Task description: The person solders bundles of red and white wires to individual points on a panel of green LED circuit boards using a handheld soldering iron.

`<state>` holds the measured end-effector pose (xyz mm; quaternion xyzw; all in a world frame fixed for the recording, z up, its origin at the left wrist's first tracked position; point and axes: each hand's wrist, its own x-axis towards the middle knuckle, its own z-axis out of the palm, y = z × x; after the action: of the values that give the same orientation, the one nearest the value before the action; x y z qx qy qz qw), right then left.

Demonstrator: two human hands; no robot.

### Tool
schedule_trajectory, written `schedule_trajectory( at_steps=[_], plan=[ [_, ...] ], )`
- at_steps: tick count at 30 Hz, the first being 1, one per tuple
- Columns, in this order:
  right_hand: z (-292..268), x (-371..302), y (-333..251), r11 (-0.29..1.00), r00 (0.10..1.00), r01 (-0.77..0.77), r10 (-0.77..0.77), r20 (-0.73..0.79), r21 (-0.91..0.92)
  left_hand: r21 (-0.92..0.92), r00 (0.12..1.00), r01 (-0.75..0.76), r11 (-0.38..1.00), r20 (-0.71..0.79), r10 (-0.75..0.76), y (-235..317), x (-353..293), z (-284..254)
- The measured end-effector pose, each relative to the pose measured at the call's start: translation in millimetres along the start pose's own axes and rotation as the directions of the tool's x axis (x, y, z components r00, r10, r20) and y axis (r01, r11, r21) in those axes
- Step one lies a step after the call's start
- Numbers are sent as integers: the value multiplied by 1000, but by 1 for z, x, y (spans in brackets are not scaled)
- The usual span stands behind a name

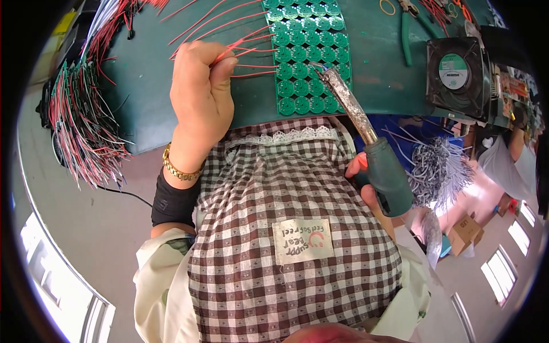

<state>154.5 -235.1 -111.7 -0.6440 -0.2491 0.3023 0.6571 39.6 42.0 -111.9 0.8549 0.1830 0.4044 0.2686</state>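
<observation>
My left hand is closed in a pinch around several thin red wires, left of a green panel of small round circuit boards. The wires run from my fingers to the panel's left edge, where their ends meet the boards. More red wires fan out from the upper rows. My right hand grips the dark green handle of a soldering iron, partly hidden behind it. The iron's scorched metal barrel points up and left, its tip over the right half of the panel. Whether the tip touches a board I cannot tell.
A black cooling fan and green-handled pliers are on the green mat to the right. Bundled wires hang over its left edge. Beyond its front right edge, grey wires lie on something blue.
</observation>
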Motion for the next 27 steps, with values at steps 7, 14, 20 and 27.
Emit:
schedule_trajectory(
  at_steps=[7, 14, 20, 27],
  plan=[
    [-4, -1, -3, 992, 992, -123, 123, 2, -1, -42, 957, -168, 985, 234, 173, 19, 2, -14],
    [-10, -1, -11, 999, 991, -42, 38, 130, 25, -105, 912, 299, 949, 323, -252, 23, -11, -7],
    [-16, -8, -14, 969, 965, -248, 248, 88, -19, -172, 883, 368, 914, 373, -285, 24, -7, 2],
    [-29, -7, -21, 930, 855, -354, 364, 368, -98, -126, 897, 317, 940, 361, -254, 25, -6, 1]
  ],
)
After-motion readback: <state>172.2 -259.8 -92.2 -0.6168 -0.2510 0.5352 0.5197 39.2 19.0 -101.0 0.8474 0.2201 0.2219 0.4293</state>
